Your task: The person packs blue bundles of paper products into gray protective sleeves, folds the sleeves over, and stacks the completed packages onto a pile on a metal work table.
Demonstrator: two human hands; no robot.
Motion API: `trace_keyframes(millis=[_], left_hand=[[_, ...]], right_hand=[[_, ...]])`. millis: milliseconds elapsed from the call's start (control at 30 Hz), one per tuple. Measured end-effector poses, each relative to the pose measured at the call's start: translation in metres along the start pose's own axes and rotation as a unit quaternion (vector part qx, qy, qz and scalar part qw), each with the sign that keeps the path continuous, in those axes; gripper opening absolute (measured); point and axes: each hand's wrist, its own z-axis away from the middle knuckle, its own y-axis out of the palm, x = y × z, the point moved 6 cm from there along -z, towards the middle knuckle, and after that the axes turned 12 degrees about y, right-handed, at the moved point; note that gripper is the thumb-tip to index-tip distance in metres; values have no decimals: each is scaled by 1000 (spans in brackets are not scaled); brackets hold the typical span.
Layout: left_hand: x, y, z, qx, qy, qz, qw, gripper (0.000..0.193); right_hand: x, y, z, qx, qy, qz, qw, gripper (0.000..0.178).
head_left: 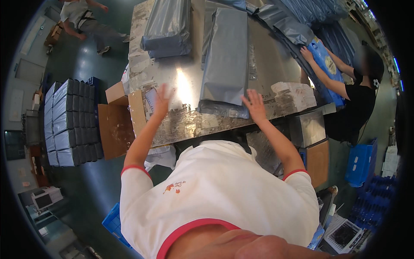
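Note:
A long grey plastic mailing bag (225, 64), filled to a block shape, lies lengthwise on the metal worktable (183, 123) in front of me. At its near right corner is my right hand (255, 105), fingers spread, the fingertips by the bag's edge. My left hand (161, 101) is raised over the table to the left of the bag, apart from it; its fingers are stretched out and slightly blurred. Neither hand holds anything. Farther left on the table, a stack of filled grey bags (167, 30) stands near the far side.
A co-worker (360, 93) on the right handles a blue package (325, 62) beside loose grey bags (289, 26). An open cardboard box (115, 129) stands at the table's left edge, near stacked grey parcels (71, 123). Another person (82, 19) is at the far left.

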Motion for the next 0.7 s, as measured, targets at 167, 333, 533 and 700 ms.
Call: trace_keyframes(millis=[167, 333, 533, 700], left_hand=[[-116, -3, -81, 42, 361, 36, 931, 46], [-102, 41, -84, 108, 364, 87, 921, 32], [-38, 95, -102, 136, -4, 597, 791, 19], [-39, 149, -138, 101, -190, 753, 622, 17]], right_hand=[[20, 24, -1, 2, -294, 37, 955, 38], [-20, 43, -4, 54, -111, -180, 976, 22], [-84, 131, -25, 212, 329, -682, 618, 17], [-88, 157, -62, 240, 417, -686, 547, 22]])
